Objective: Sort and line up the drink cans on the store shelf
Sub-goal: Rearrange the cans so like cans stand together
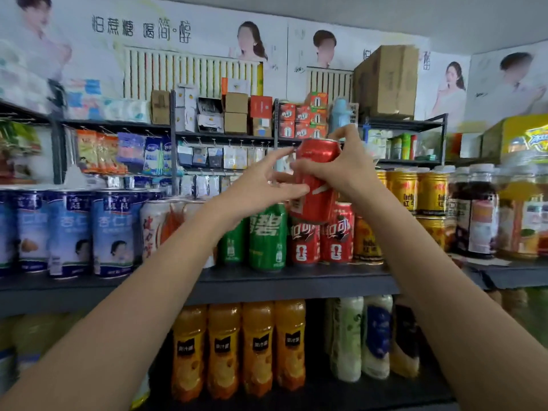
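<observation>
Right hand grips a red cola can from its right side, thumb and fingers curled around the upper body, holding it tilted in the air above the middle shelf of a store rack. Left hand reaches in from the other side, fingers spread and mostly straight, fingertips touching the can's lower left side without closing around it. Directly beneath the raised can, two more red cola cans stand upright side by side on the shelf, with green soda cans just to their left and yellow-gold cans stacked to their right. Farther left along the same shelf stand a white-and-orange can and a row of blue-and-white cans. Orange juice bottles line the shelf below, beside pale bottles. Small boxes and hanging packets fill the racks behind.
</observation>
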The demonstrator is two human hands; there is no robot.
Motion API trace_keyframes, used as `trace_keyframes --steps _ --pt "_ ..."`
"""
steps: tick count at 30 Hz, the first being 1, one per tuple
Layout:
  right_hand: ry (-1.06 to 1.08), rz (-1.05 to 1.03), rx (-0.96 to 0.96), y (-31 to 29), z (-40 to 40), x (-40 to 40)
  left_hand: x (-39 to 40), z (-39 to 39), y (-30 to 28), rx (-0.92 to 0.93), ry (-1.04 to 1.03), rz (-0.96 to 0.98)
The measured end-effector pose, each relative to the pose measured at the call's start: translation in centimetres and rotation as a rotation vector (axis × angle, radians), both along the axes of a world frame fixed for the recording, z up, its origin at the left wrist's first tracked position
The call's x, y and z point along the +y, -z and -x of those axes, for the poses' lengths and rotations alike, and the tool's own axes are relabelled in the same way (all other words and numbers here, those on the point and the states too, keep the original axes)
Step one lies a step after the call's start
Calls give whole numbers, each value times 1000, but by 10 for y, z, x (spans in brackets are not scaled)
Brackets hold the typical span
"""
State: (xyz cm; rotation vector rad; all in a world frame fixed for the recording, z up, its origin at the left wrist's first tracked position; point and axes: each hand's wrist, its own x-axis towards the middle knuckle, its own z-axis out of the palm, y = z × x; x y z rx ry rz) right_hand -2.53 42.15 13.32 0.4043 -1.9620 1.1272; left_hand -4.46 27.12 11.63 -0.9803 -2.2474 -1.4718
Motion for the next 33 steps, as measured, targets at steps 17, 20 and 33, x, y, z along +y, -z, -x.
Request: trace_keyframes --steps 17,20,33 --pt "81 -339 -59 -57 50 56 92 47 -29 237 -343 -1" --pt "128 -371 -96 -58 64 66 86 58 -32 88 -155 61" --pt "85 -407 -202 -51 85 96 104 85 -24 -71 -106 60"
